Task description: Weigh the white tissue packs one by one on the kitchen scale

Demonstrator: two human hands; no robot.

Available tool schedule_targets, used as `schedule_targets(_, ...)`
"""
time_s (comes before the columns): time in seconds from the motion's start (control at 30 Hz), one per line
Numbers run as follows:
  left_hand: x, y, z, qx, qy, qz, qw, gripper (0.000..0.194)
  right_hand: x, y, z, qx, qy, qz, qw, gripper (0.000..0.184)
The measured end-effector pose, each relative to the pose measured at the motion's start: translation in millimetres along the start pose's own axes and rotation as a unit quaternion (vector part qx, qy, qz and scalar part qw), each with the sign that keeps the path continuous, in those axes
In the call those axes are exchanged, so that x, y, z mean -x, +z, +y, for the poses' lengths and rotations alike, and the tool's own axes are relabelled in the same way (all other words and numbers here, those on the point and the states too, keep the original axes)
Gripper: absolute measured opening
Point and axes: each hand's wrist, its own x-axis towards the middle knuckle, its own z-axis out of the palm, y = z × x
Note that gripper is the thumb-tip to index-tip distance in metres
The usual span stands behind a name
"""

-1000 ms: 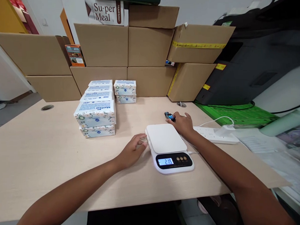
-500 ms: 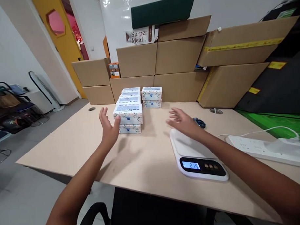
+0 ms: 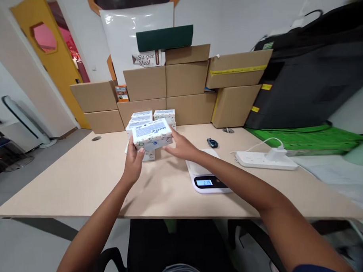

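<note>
A white tissue pack with a floral print and blue lettering (image 3: pixel 151 134) is held above the table between both hands, slightly tilted. My left hand (image 3: pixel 134 161) grips its left end, thumb at the front lower edge. At the right end, my right hand (image 3: pixel 182 146) closes on it with fingers partly hidden behind. Behind and below it stand stacks of similar packs (image 3: pixel 142 114), partly covered by the held one. To the right, under my right forearm, lies a white kitchen scale (image 3: pixel 196 167) with a lit display that seems to read 219.
A dark wristwatch-like object (image 3: pixel 212 143) lies beyond the scale. A white power strip (image 3: pixel 265 160) with a plug is at the right. Cardboard boxes (image 3: pixel 145 82) line the table's back edge. A black chair (image 3: pixel 173 247) stands at the front edge.
Both hands, open and apart before, have closed on the front upper tissue pack and lifted it off its stack. My right hand moved left from over the scale. The camera view has shifted.
</note>
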Motion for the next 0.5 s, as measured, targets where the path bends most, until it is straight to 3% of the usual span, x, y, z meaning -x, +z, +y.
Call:
schedule_targets(0.1, 12.4, 45.1, 18.6, 0.046, 0.0, -0.092, 0.995, 0.102, 43.5, -55.9, 14.9, 0.06, 0.038, 0.076, 0.995, 0.102)
schedule_targets(0.23, 19.7, 114.6, 23.0, 0.091, -0.017, -0.188, 0.978, 0.106, 106.0, -106.8, 47.0, 0.054, 0.122, 0.137, 0.981, 0.119)
schedule_targets(0.37, 27.7, 166.3, 11.0, 0.115, -0.035, -0.218, 0.969, 0.101, 152.8, -120.1, 76.8, 0.025, 0.174, 0.162, 0.971, 0.126)
schedule_targets(0.5, 35.5, 185.5, -2.0, 0.133, -0.115, -0.212, 0.961, 0.097, 171.1, -117.4, 89.2, 0.07, 0.218, 0.141, 0.963, 0.107)
